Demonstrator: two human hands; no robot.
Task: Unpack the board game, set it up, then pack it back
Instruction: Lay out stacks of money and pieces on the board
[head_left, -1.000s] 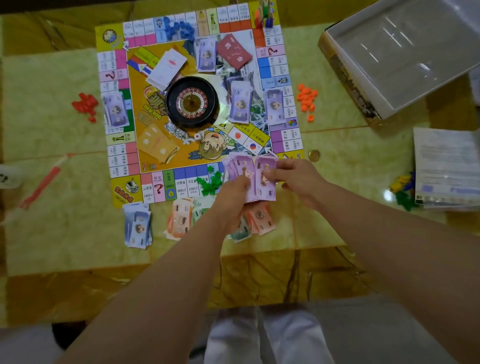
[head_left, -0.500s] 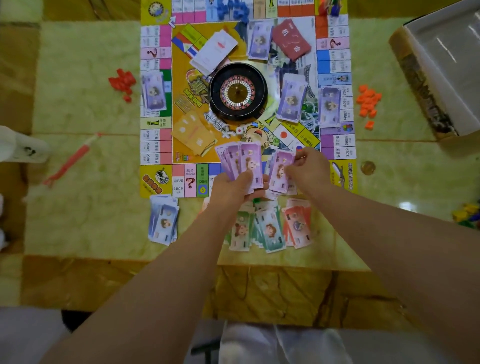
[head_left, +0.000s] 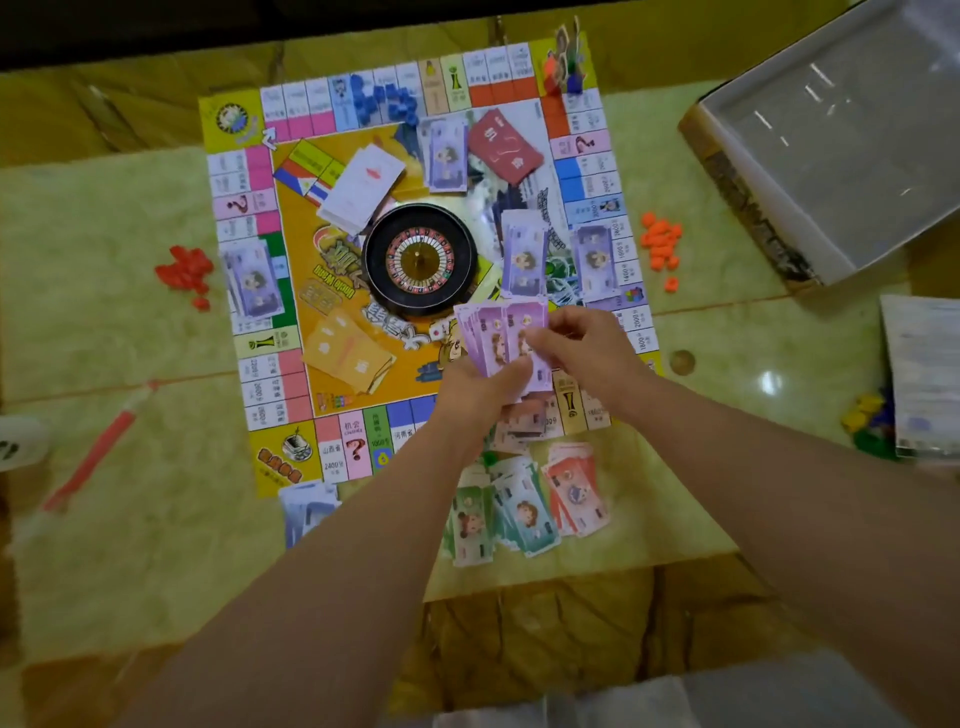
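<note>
Over the near edge of the game board (head_left: 296, 228), both hands meet on a fan of purple banknotes (head_left: 493, 332). The left hand (head_left: 483, 387) grips the fan from below, its thumb laid across the notes' lower ends. The right hand (head_left: 576, 343) has its fingers curled onto the front note at the fan's right side and pinches it. Half a second ago the right hand held a single purple note drawn clear of the fan; now it is back at the fan, so that note seems to have been set down or taken back, though the hands hide where it went. Dealt purple piles (head_left: 524, 254) lie apart on the board, at its left edge, near its far edge and right of the roulette wheel (head_left: 420, 260). Green notes (head_left: 498, 514) and red notes (head_left: 574, 491) lie on the table (head_left: 130, 519) just below the board. Setting up looks to be in hand, with money counted out note by note; the open box (head_left: 831, 156) sits at the far right, and packing back has not begun
</note>
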